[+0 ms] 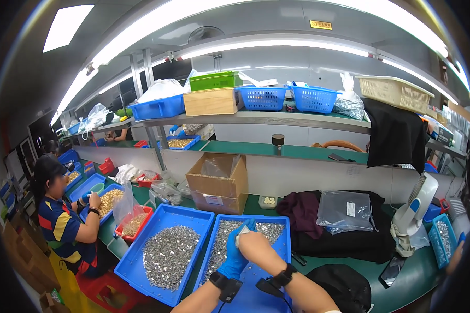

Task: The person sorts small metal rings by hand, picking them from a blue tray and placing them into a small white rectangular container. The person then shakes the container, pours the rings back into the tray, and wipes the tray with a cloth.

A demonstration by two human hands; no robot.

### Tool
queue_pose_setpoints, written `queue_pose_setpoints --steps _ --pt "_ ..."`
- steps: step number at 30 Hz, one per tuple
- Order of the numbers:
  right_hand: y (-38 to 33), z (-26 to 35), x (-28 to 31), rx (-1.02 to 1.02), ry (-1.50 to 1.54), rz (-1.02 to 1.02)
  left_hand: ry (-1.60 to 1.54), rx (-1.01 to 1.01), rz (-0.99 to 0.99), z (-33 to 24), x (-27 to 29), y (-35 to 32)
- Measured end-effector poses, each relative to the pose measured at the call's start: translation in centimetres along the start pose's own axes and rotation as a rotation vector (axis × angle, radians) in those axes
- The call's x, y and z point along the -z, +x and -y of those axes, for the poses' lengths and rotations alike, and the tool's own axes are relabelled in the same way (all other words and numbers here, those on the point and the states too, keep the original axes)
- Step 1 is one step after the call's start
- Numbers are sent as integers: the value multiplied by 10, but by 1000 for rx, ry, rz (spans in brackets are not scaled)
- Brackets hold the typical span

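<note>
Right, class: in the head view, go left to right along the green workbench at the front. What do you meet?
Seated co-worker in a striped shirt → small red tray → blue tray of small metal parts → second blue tray under the two hands → dark cloth with a clear plastic bag → white fan.
</note>
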State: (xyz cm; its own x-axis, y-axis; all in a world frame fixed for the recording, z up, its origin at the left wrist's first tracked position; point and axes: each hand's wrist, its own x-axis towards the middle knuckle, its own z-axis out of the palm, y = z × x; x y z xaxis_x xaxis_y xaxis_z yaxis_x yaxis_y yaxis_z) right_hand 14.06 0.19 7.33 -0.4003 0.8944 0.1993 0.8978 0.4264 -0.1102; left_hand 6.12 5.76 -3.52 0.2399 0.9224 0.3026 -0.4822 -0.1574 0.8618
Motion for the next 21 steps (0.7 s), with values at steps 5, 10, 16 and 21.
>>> queue_pose_setpoints --steps 5,10,16,21 --pt "37 35 -24 71 -62 -119 25 -180 97 14 24 -16" --pt "64 68 -50 105 -65 -16 -259 -180 191 -6 58 -28" --pt "72 90 -28 137 -142 142 -643 -185 250 -13 77 -29" --pt "76 77 -3 147 -107 50 -956 -223 271 -20 77 -17"
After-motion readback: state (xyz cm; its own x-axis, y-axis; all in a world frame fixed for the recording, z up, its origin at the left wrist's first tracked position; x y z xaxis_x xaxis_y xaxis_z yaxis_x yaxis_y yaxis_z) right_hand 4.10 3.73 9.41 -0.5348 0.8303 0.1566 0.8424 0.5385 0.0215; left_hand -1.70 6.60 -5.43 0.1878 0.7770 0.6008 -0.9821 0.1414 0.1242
